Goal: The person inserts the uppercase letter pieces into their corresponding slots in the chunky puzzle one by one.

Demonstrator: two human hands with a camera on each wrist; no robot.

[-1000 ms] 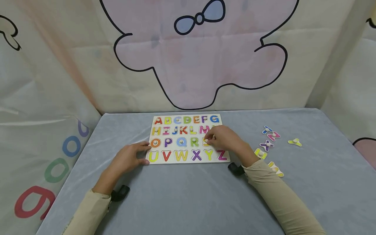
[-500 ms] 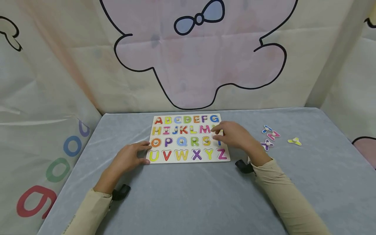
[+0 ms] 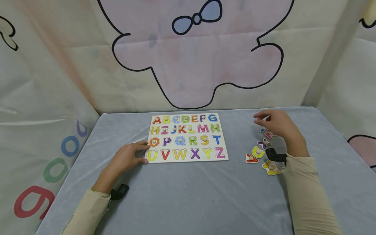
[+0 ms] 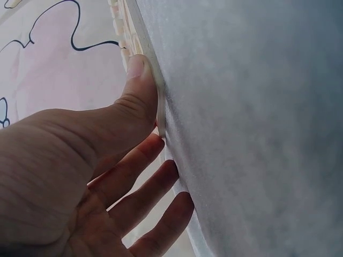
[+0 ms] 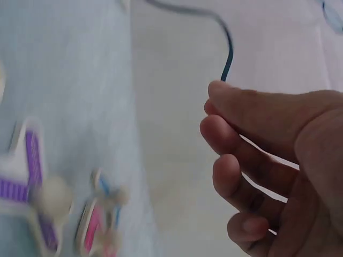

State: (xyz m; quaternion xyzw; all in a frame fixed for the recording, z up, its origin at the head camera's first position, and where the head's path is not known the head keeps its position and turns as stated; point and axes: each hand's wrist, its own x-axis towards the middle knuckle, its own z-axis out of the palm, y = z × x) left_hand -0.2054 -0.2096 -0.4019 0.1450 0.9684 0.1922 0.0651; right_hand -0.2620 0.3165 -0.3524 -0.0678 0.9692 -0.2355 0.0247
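Note:
A white alphabet puzzle board (image 3: pixel 188 157) lies on the table in the head view, with knobbed letter pieces in most upper slots. The bottom-row letters show no knobs. My left hand (image 3: pixel 127 158) rests at its left edge, thumb by the near corner; the thumb (image 4: pixel 140 85) presses the board's side in the left wrist view. My right hand (image 3: pixel 277 122) hovers over loose letters at the right, fingers loosely bent, nothing between them. Below it lie a blue letter (image 3: pixel 262 129), pink Z (image 3: pixel 268 135), purple X (image 3: pixel 264 143), yellow U (image 3: pixel 258 152), red V (image 3: pixel 251 159) and yellow W (image 3: pixel 271 167).
A grey cloth (image 3: pixel 188 199) covers the table. Behind it hangs a printed curtain (image 3: pixel 188 65), with more printed sheets at both sides. Black wrist cameras (image 3: pixel 118 192) are strapped to both wrists.
My right hand has left the board and moved right, over the loose letters. The yellow U, red V and yellow W show beside the forearm; the yellow Y is now hidden. The left hand stays put.

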